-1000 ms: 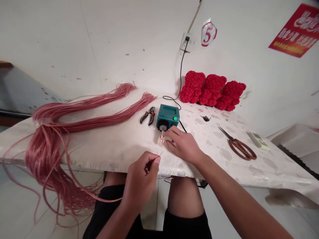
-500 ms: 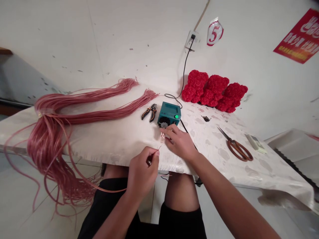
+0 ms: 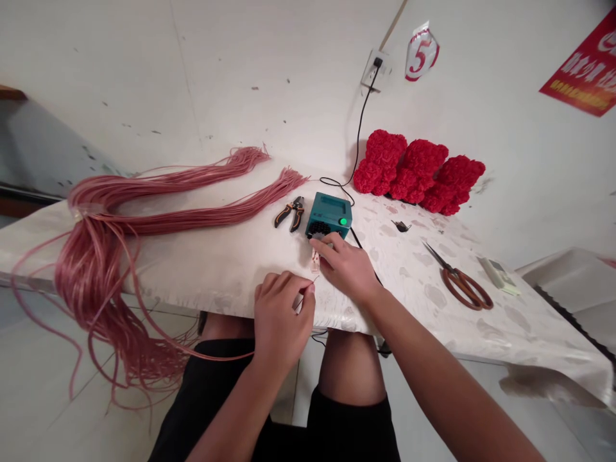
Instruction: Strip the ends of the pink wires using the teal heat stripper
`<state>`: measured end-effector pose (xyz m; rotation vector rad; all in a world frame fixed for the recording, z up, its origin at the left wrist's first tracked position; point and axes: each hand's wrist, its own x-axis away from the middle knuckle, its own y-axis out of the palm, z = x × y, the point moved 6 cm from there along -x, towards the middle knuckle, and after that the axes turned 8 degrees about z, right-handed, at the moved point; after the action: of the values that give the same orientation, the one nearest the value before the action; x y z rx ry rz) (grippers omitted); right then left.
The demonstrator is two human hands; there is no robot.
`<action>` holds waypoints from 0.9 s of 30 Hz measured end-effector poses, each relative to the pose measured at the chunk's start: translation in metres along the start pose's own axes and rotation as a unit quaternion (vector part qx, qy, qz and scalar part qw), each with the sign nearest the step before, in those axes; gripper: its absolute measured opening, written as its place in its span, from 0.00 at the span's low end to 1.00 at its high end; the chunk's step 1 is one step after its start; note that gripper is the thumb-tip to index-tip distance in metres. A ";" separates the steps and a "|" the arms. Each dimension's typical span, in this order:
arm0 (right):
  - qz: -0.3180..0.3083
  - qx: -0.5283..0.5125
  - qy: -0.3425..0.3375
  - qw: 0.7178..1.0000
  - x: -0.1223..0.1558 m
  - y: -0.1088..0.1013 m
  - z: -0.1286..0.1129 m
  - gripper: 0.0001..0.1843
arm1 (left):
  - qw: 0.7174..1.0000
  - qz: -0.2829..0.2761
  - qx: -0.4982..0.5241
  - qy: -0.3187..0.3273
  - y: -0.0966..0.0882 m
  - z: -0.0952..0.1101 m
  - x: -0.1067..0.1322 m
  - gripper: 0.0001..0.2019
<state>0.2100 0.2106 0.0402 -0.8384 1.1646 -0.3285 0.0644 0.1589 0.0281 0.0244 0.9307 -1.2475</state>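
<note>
The left hand (image 3: 282, 324) is closed in a firm pinch on a thin pink wire (image 3: 308, 290), and the wire's long axis is angled up and to the right from the fingertips. Its tip is directed at a small pale connector (image 3: 315, 260), which is positioned at the front of a teal box (image 3: 328, 213), just above the tip and not seen to touch it. The connector is nearer to the right hand (image 3: 344, 268), which is extended from the lower right with its fingers laid against the front of the box, close to a black toothed wheel (image 3: 318, 229). Whether the connector is gripped by the right hand cannot be told, as it is partly hidden by the fingers. Behind the left hand, a strand is trailed leftward below the edge of the desk (image 3: 202, 292) to a large bundle of pink wires (image 3: 91, 282), draped over that edge. Black-handled pliers (image 3: 290, 213) are laid just left of the box.
</note>
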 end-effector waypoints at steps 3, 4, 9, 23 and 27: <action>-0.002 0.001 -0.010 1.000 -0.002 0.001 -0.001 0.20 | 1.000 0.003 -0.010 -0.007 0.001 0.000 0.000 0.08; -0.003 0.000 -0.013 1.000 -0.003 0.001 -0.002 0.20 | 1.000 0.004 -0.013 -0.011 0.002 -0.001 0.000 0.08; -0.004 -0.004 -0.004 1.000 -0.003 0.004 -0.002 0.18 | 0.999 0.005 -0.018 -0.027 0.003 -0.003 -0.001 0.08; 0.018 -0.022 0.022 0.999 0.001 0.008 -0.005 0.18 | 0.997 0.019 -0.045 -0.057 0.006 -0.005 -0.008 0.07; 0.022 -0.029 0.025 0.999 0.001 0.007 -0.005 0.17 | 0.996 0.014 -0.056 -0.062 0.007 -0.003 -0.011 0.07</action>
<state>0.2046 0.2124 0.0335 -0.8572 1.2413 -0.2819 0.0684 0.1713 0.0296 -0.1265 0.8872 -1.1567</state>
